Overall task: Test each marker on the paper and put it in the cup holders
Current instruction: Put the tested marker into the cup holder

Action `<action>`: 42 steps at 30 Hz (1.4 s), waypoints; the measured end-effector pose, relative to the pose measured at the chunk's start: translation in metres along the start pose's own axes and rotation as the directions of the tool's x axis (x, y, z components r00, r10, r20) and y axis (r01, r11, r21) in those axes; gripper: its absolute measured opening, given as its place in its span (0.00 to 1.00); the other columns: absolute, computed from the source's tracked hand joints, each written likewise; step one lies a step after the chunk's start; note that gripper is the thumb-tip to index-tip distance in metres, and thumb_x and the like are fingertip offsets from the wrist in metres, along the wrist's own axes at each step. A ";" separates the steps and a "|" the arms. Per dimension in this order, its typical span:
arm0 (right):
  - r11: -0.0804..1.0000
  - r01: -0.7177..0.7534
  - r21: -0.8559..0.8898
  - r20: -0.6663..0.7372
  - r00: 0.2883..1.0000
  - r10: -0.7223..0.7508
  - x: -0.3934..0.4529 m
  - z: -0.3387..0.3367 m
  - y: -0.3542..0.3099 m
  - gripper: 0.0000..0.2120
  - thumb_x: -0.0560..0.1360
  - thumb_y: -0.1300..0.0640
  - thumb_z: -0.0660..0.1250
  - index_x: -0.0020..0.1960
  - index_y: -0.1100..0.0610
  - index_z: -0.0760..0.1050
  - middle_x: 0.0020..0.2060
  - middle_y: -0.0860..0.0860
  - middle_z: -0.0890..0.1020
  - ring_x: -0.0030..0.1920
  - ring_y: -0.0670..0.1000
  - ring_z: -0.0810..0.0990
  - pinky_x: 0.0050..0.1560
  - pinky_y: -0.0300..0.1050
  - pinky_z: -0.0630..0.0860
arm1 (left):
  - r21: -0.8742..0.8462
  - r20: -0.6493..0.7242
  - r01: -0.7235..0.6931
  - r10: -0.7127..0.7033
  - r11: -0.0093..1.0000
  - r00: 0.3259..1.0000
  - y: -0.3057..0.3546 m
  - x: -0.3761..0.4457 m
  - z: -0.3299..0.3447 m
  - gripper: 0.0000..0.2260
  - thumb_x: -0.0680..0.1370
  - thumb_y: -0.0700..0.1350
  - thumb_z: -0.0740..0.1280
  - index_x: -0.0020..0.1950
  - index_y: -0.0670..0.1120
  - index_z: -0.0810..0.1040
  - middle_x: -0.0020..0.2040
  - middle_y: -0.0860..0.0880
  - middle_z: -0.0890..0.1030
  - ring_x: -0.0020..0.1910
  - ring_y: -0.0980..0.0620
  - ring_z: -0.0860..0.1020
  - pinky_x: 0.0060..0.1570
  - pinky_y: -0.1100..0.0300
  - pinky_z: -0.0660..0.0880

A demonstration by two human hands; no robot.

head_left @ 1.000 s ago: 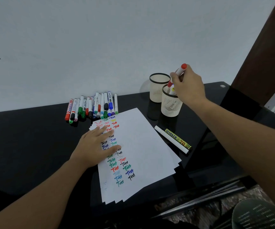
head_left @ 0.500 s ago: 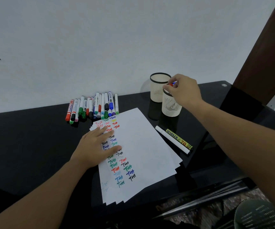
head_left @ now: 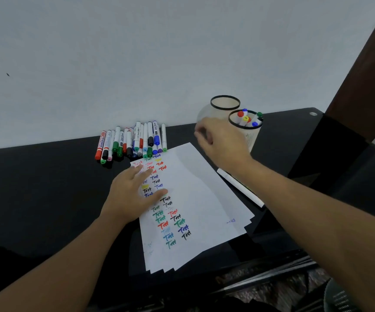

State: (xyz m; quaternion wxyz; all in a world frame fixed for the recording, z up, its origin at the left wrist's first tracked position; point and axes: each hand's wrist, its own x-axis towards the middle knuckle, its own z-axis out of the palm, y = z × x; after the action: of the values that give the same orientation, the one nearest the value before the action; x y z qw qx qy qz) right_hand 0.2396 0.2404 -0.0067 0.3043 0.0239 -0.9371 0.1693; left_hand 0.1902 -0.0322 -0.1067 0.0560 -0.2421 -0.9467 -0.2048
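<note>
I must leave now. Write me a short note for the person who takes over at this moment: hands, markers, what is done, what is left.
Left hand: flat on the paper, pressing it down.
Right hand: in the air beside the near cup holder, blurred, apparently holding nothing.
Done: several markers stand in the near cup; the paper carries many "Test" marks.
Left: the row of markers by the wall, and the white marker right of the paper. The far cup holder looks empty.

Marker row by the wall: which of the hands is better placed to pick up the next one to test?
Probably the right hand: it hangs empty above the table between the filled cup holder and the marker row. The left hand lies flat on the paper, steadying it.
</note>
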 end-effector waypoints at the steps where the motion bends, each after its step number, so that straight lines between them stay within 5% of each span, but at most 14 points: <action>1: 1.000 0.027 -0.011 0.098 0.995 -0.025 -0.001 0.011 -0.003 0.06 0.83 0.51 0.64 0.58 0.49 0.78 0.40 0.42 0.75 0.42 0.47 0.76 0.42 0.50 0.77 | -0.018 -0.037 0.011 -0.012 1.000 0.999 -0.001 -0.001 0.000 0.42 0.69 0.77 0.60 0.75 0.52 0.73 0.75 0.48 0.70 0.74 0.48 0.64 0.73 0.47 0.62; 4: 1.000 -0.027 -0.010 0.338 0.941 0.029 -0.003 0.046 -0.004 0.14 0.84 0.48 0.64 0.68 0.45 0.75 0.52 0.46 0.78 0.48 0.46 0.78 0.47 0.42 0.76 | -0.041 -0.070 0.028 -0.030 0.999 0.997 -0.002 -0.001 0.001 0.38 0.70 0.74 0.65 0.70 0.48 0.78 0.68 0.49 0.76 0.68 0.49 0.68 0.67 0.49 0.69; 8: 0.997 -0.057 -0.054 0.506 0.859 0.076 0.005 0.081 -0.002 0.23 0.84 0.47 0.62 0.78 0.41 0.65 0.66 0.51 0.74 0.62 0.52 0.77 0.59 0.51 0.80 | -0.068 -0.080 0.026 -0.031 0.997 0.996 -0.005 0.002 0.003 0.33 0.72 0.70 0.69 0.68 0.49 0.79 0.67 0.51 0.76 0.67 0.51 0.68 0.67 0.49 0.69; 15: 0.979 0.020 -0.203 0.598 0.794 0.108 0.032 0.123 -0.006 0.26 0.85 0.47 0.57 0.82 0.39 0.55 0.68 0.56 0.70 0.63 0.56 0.73 0.59 0.54 0.78 | -0.093 -0.105 0.018 -0.028 0.996 0.994 -0.009 0.004 0.008 0.32 0.72 0.69 0.70 0.68 0.49 0.80 0.66 0.52 0.75 0.66 0.53 0.67 0.68 0.49 0.68; 22: 0.971 0.038 -0.236 0.569 0.816 0.106 0.043 0.135 -0.007 0.24 0.84 0.49 0.58 0.79 0.44 0.62 0.65 0.55 0.71 0.61 0.55 0.74 0.58 0.54 0.77 | -0.082 -0.105 0.012 -0.021 0.997 0.994 -0.013 0.007 0.011 0.33 0.71 0.71 0.68 0.67 0.51 0.80 0.65 0.53 0.75 0.66 0.53 0.68 0.67 0.47 0.69; 27: 0.973 0.026 -0.229 0.488 0.868 0.092 0.039 0.129 -0.004 0.25 0.80 0.61 0.64 0.74 0.45 0.66 0.62 0.53 0.72 0.55 0.53 0.72 0.54 0.52 0.77 | -0.078 -0.101 0.009 -0.017 0.997 0.995 -0.013 0.007 0.010 0.33 0.72 0.71 0.68 0.68 0.51 0.79 0.66 0.54 0.74 0.66 0.53 0.67 0.68 0.48 0.68; 34: 0.897 0.276 -0.346 0.576 0.817 -0.028 0.043 0.121 -0.005 0.28 0.81 0.60 0.67 0.77 0.44 0.67 0.62 0.54 0.72 0.58 0.55 0.73 0.55 0.49 0.74 | -0.083 -0.107 0.007 -0.016 0.997 0.994 -0.013 0.007 0.011 0.32 0.72 0.71 0.68 0.68 0.51 0.79 0.64 0.54 0.74 0.65 0.54 0.67 0.67 0.49 0.68; 38: 0.827 0.426 -0.367 0.526 0.828 -0.193 0.042 0.111 -0.005 0.24 0.79 0.58 0.72 0.73 0.49 0.71 0.61 0.55 0.73 0.57 0.55 0.74 0.51 0.47 0.69 | -0.082 -0.105 0.007 -0.015 0.997 0.994 -0.013 0.007 0.010 0.34 0.71 0.73 0.66 0.68 0.51 0.79 0.64 0.54 0.75 0.65 0.53 0.68 0.67 0.49 0.68; 42: 0.762 0.517 -0.389 0.418 0.836 -0.354 0.039 0.100 -0.001 0.21 0.75 0.60 0.76 0.65 0.56 0.75 0.60 0.57 0.77 0.58 0.58 0.77 0.60 0.53 0.75 | -0.075 -0.099 0.013 -0.020 0.997 0.995 -0.012 0.007 0.009 0.36 0.70 0.75 0.63 0.67 0.52 0.80 0.64 0.54 0.75 0.64 0.53 0.68 0.66 0.49 0.69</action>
State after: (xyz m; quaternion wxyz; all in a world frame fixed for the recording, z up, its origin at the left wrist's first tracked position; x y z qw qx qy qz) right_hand 0.1516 0.2087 -0.0601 0.1753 0.1938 -0.9527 -0.1550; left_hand 0.1785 -0.0345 -0.1179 0.0926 -0.2258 -0.9364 -0.2521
